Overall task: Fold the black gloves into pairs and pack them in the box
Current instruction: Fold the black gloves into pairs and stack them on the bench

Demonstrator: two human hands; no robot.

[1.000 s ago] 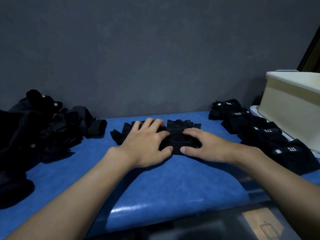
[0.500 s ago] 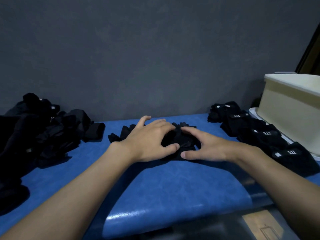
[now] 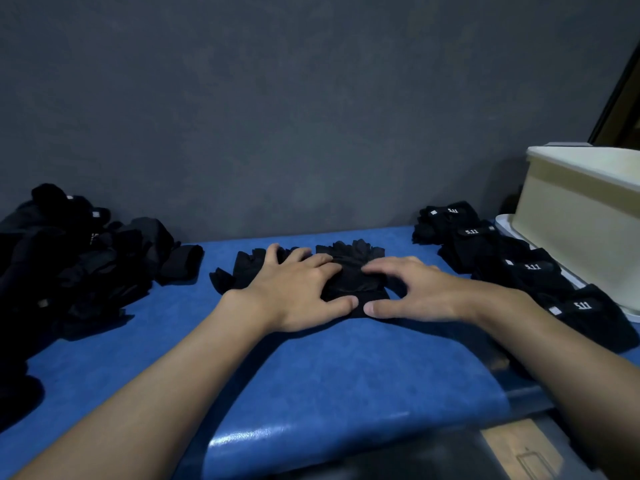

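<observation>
4 folded prs [image 3: 519,271] sit by the box [image 3: 571,220], not packed yet. Big glove pile [image 3: 86,265] waits. L hand [image 3: 298,292] & R hand [image 3: 422,292] press open-fingered on 1 glove pair [image 3: 353,271].

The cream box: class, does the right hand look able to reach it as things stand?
Probably yes: only the low folded pairs lie between the right hand and the box.

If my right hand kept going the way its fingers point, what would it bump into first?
Probably the left hand: the right hand points left across the black glove they both press, thumbs nearly touching.
</observation>
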